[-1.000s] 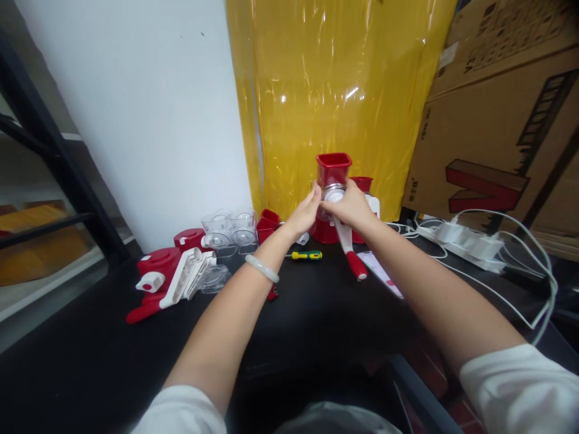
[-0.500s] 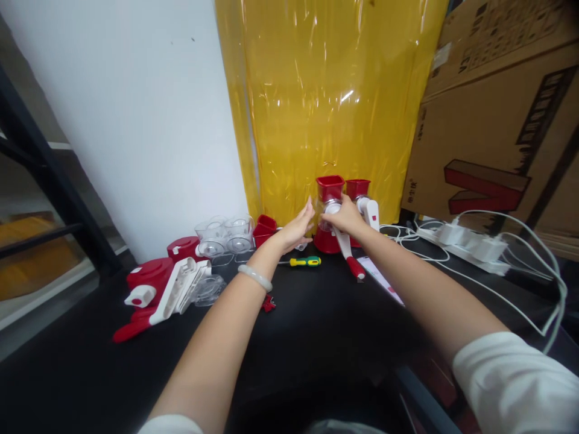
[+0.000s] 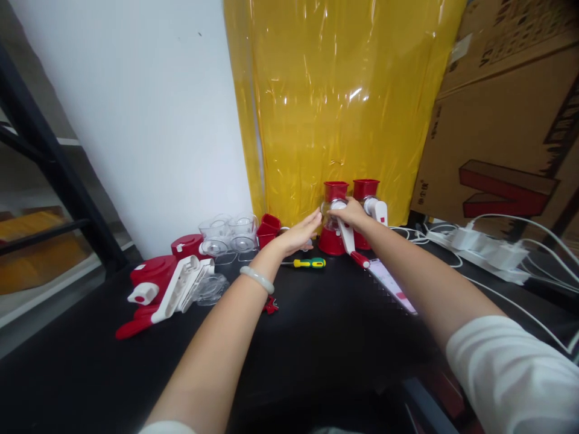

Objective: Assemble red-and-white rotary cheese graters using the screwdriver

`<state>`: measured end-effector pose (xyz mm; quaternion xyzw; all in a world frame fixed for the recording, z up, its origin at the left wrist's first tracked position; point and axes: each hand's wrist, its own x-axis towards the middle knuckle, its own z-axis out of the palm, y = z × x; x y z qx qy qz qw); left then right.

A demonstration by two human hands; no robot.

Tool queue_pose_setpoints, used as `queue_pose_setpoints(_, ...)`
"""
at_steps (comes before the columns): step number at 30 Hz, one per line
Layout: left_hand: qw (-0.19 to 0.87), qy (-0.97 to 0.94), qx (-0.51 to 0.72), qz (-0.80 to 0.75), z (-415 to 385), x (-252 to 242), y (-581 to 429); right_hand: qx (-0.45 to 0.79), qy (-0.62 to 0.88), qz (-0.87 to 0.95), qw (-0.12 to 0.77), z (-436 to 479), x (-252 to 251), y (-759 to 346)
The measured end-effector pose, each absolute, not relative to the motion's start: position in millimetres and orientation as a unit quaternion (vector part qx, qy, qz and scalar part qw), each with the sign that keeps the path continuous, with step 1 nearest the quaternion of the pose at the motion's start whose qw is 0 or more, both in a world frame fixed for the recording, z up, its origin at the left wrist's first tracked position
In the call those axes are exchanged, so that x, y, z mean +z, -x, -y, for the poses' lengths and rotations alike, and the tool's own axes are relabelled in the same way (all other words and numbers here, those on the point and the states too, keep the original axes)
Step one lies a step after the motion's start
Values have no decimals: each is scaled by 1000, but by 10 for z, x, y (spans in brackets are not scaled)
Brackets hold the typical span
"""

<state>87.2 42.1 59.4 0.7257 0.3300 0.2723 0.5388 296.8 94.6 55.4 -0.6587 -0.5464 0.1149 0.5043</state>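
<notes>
A red and white hand-crank grater [image 3: 333, 218] stands upright at the back of the black table [image 3: 316, 325], in front of a yellow plastic sheet [image 3: 335, 102]. My right hand [image 3: 350, 212] is closed around its white drum end, above the white crank with a red tip [image 3: 353, 247]. My left hand [image 3: 298, 234] hovers just left of the grater with fingers stretched out, holding nothing. A second matching grater [image 3: 368, 208] stands right behind the first.
A yellow-green screwdriver [image 3: 309, 263] lies below my left hand. Clear cups [image 3: 228, 234], red parts [image 3: 268, 228] and a disassembled red-white grater [image 3: 165, 286] lie at the left. A phone [image 3: 392, 288] and a white power strip with cables [image 3: 486, 253] lie right, below cardboard boxes [image 3: 506, 132].
The grater has been set further back beside the second one. My left hand has come off it and opened; my right hand stays on it.
</notes>
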Motion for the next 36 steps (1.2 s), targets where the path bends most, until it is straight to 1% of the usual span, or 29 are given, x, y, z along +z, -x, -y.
queue_pose_setpoints(7, 538, -725, 264, -340, -411, 603, -873, 87, 648, 549, 521, -1012, 518, -2986)
queue_pose_setpoints(13, 524, -731, 268, -346, -426, 584, -863, 75, 660, 555, 501, -984, 511, -2979)
queue_pose_setpoints(16, 511, -733, 278, -352, -446, 565, -860, 77, 663, 556, 495, -968, 508, -2962)
queue_pose_setpoints(20, 496, -732, 305, -354, -481, 580, -887, 75, 663, 539, 514, -948, 474, -2928)
queue_pose_setpoints(23, 436, -733, 373, -366, -490, 689, -891, 64, 666, 532, 520, -940, 439, -2933)
queue_pose_setpoints(25, 367, -735, 433, -372, -470, 822, -817, 38, 646, 548, 530, -923, 437, -2944)
queue_pose_setpoints(27, 273, -750, 456, -394, -420, 991, -631, -9, 612, 577, 541, -865, 470, -2928)
queue_pose_setpoints(29, 145, -788, 398, -447, -351, 1176, -315, -70, 588, 580, 560, -737, 542, -2852)
queue_pose_setpoints(31, 33, -805, 276, -523, -283, 1351, 107, -103, 575, 567, 581, -542, 630, -2703)
queue_pose_setpoints(33, -17, -780, 131, -612, -221, 1478, 574, -107, 546, 585, 590, -325, 690, -2499)
queue_pose_setpoints(34, -36, -752, 80, -653, -187, 1511, 801, -103, 528, 602, 590, -226, 693, -2389)
queue_pose_setpoints(36, -55, -690, 21, -722, -94, 1497, 1200, -91, 491, 642, 582, -79, 625, -2178)
